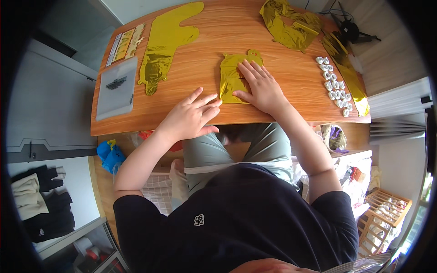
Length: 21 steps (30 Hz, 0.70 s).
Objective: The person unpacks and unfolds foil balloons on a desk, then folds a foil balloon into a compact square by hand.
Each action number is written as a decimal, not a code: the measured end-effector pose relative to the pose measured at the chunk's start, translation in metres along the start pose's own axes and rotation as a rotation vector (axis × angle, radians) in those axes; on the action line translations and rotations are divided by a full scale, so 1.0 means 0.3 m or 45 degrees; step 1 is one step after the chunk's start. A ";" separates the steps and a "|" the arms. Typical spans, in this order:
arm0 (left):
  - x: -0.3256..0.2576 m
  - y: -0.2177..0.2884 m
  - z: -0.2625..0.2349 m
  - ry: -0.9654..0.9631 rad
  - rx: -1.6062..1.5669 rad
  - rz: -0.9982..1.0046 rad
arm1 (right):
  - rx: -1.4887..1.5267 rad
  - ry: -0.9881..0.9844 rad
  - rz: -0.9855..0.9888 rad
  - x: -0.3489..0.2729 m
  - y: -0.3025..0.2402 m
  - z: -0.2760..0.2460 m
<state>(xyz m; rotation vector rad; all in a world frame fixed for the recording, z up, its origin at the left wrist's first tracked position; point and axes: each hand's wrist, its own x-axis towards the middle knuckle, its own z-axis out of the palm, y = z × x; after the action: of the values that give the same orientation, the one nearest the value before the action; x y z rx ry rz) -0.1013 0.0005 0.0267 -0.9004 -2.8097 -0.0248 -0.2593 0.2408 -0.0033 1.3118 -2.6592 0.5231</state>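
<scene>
A shiny gold foil balloon (231,82), flat and folded to a rough rectangle, lies on the wooden table in front of me. My right hand (261,88) rests palm down across its right half, fingers spread and pointing away. Beside its lower left corner is my left hand (193,113), fingers apart, fingertips at the foil's edge and thumb near the table's front edge. Nothing shows gripped in the left hand. What lies under the right palm is hidden.
Another flat gold foil balloon (166,41) stretches along the left. Crumpled gold foil (291,25) sits at the far right, with a foil strip (343,68) by the right edge. Small white rolls (334,84) stand in rows. At left lie a translucent case (117,93) and flat packets (125,44).
</scene>
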 end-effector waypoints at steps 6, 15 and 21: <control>0.146 -0.099 0.019 0.086 -0.084 -0.162 | -0.019 -0.016 0.027 -0.006 -0.004 -0.007; 0.212 -0.172 0.078 -0.211 -0.114 -0.266 | -0.018 -0.020 0.016 -0.007 -0.001 -0.005; 0.207 -0.186 0.074 -0.259 -0.089 -0.264 | -0.034 -0.018 0.013 -0.008 0.001 -0.004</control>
<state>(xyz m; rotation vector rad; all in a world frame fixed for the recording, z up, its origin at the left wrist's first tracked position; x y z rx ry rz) -0.1871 -0.0076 0.0188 -0.6545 -3.0989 -0.0640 -0.2581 0.2432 -0.0030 1.3003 -2.6759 0.4798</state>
